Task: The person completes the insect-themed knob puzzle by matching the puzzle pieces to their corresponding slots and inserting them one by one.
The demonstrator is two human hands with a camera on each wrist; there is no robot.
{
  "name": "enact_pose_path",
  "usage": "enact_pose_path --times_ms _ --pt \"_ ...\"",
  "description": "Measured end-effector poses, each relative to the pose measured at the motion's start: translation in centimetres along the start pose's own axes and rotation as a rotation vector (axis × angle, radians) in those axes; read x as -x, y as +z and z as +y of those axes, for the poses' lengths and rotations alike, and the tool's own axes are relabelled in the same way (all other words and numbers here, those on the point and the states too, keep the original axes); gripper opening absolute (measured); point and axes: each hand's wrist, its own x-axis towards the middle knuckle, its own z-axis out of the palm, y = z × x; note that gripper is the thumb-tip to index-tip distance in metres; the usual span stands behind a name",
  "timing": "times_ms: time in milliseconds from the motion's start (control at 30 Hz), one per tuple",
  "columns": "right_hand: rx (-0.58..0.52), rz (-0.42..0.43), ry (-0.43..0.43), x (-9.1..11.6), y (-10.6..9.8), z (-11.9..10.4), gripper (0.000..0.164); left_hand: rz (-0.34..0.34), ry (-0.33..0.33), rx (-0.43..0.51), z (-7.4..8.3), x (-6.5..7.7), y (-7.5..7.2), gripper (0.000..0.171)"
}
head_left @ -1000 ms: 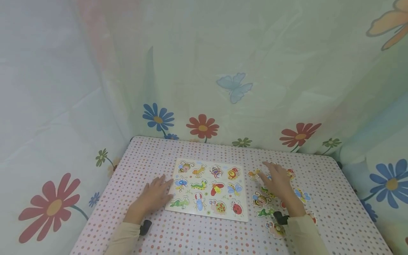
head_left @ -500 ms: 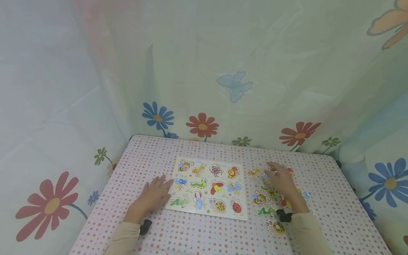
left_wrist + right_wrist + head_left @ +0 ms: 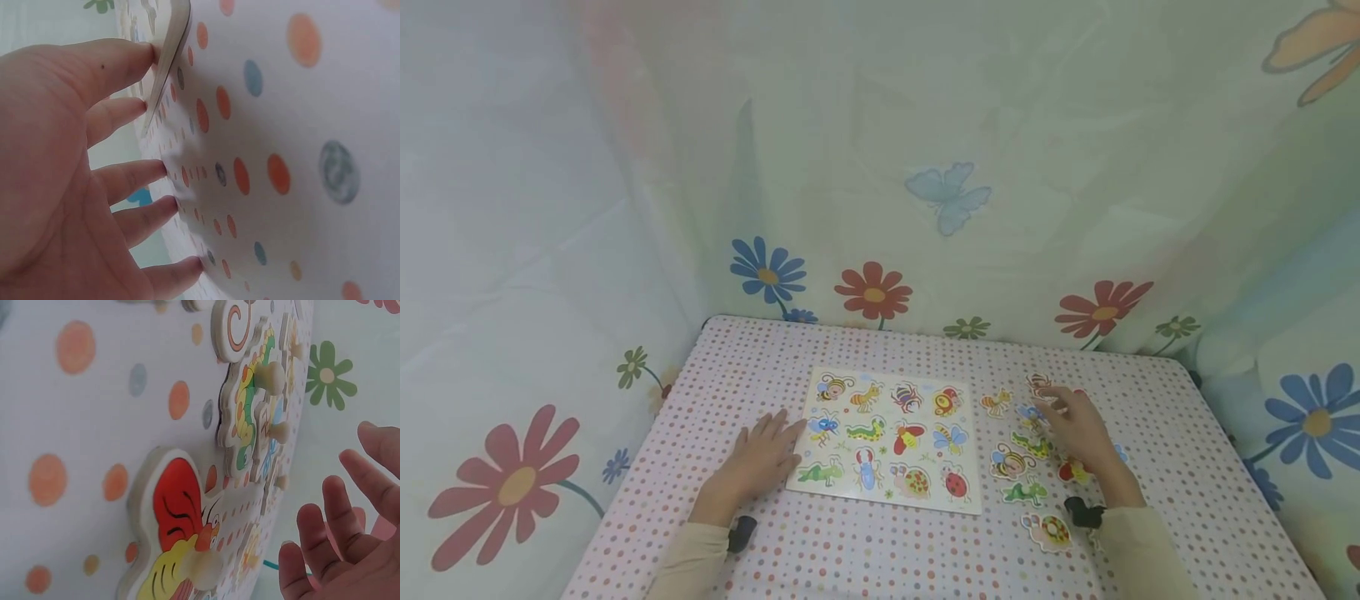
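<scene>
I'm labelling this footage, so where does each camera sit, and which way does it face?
Head: worn on the head, facing forward and down over the board and loose pieces; left hand, right hand and sleeves show.
Left wrist: worn there, facing past that hand's palm to the board's edge.
Right wrist: worn there, facing across loose pieces; that hand's fingers show.
Shared: head and right wrist both show the caterpillar piece.

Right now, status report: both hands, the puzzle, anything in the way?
Left hand spread, touching puzzle board. Right hand holding nothing, above loose insect pieces. Board flat on table. Nothing visible blocking between pieces and board.
</scene>
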Motion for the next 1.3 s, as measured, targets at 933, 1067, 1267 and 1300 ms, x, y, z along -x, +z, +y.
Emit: enact_pose_path --times_ms 933,1067,1267,1300 --pt "-0.133 -0.142 -0.117 4.5 1.5 -2.3 0.026 0.005 0.001 -0.006 0.1 0.0 -0.2 0.059" --pt "-0.115 -0.158 -0.13 4.6 2.0 -2.4 0.027 0.006 -0.001 -0.009 0.1 0.0 -0.2 0.058" --pt "-0.116 -0.21 -0.211 4.4 2.3 -2.1 0.018 0.01 -0.002 -0.011 0.1 0.1 -0.2 0.058" --pt "-0.12 -0.222 -0.233 4.4 2.4 -2.0 0.015 0.01 -0.002 -0.01 0.2 0.1 -0.3 0.058"
